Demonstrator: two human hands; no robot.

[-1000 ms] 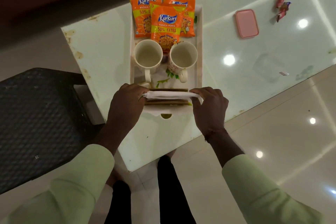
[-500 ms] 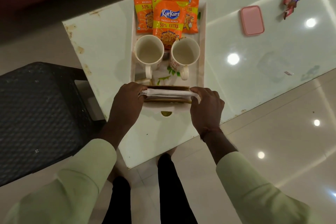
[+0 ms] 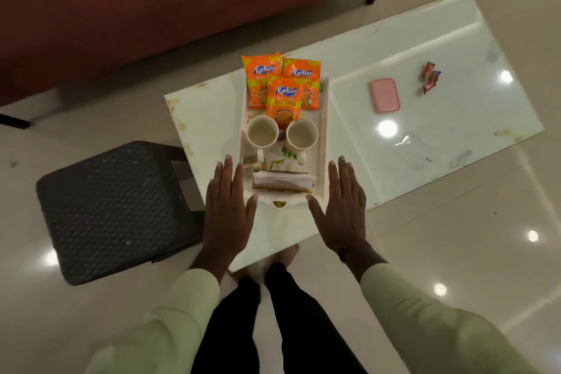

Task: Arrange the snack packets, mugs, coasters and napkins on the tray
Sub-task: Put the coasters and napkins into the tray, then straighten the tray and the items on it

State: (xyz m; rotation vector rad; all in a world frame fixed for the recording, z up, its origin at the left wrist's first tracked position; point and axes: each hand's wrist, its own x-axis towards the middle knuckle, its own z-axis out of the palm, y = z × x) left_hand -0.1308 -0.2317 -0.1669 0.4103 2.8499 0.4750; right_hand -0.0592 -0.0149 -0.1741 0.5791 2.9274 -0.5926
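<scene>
While standing at the near end of a glossy white marble table [image 3: 440, 136], looks down on a long white rectangular tray [image 3: 322, 143] lying lengthwise on it. Holds left hand [image 3: 226, 212] and right hand [image 3: 341, 212] flat, one at each side of the tray's near end, fingers straight and spread, grasping nothing. Finds three orange Kurkure snack packets [image 3: 284, 100] overlapping at the tray's far end, two cream ceramic mugs [image 3: 262, 132] side by side mid-tray, and folded white napkins [image 3: 282, 179] laid across brown coasters [image 3: 280, 188] at the near end.
</scene>
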